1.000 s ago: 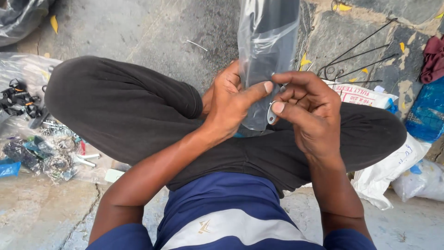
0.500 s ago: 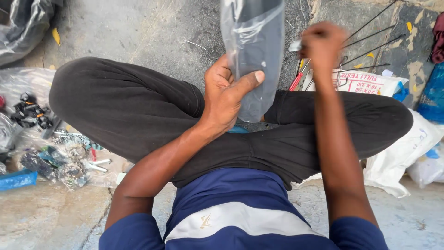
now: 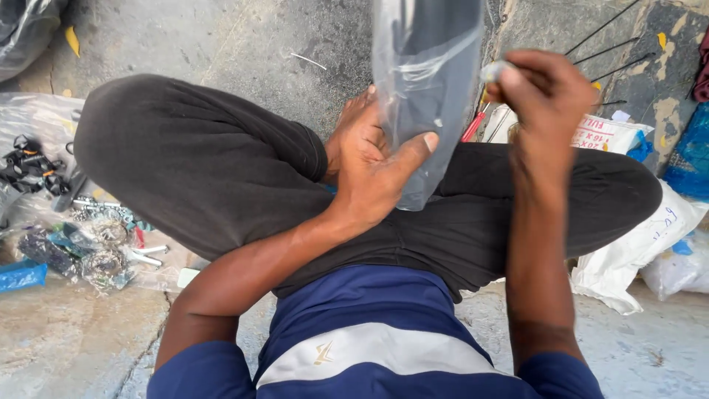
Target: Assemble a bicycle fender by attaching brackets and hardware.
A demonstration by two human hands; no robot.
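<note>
I sit cross-legged on the ground in dark trousers. My left hand (image 3: 377,166) grips the lower end of a long dark object wrapped in a clear plastic bag (image 3: 428,81), which stands upright over my lap and runs out of the top of the view. My right hand (image 3: 546,96) is raised beside the bag's right edge, fingers closed around a small pale bit (image 3: 493,71) that looks like a pinch of the plastic wrap; I cannot tell exactly what it is.
Small dark and metal parts (image 3: 66,222) lie on clear plastic at my left. Thin black rods (image 3: 613,52) lie on the concrete at the upper right. White sacks (image 3: 635,251) and a blue bag (image 3: 690,159) sit at my right.
My right hand has left the bag's lower part and risen to its upper right side, closed on a small pale bit. The left hand keeps its grip on the bag.
</note>
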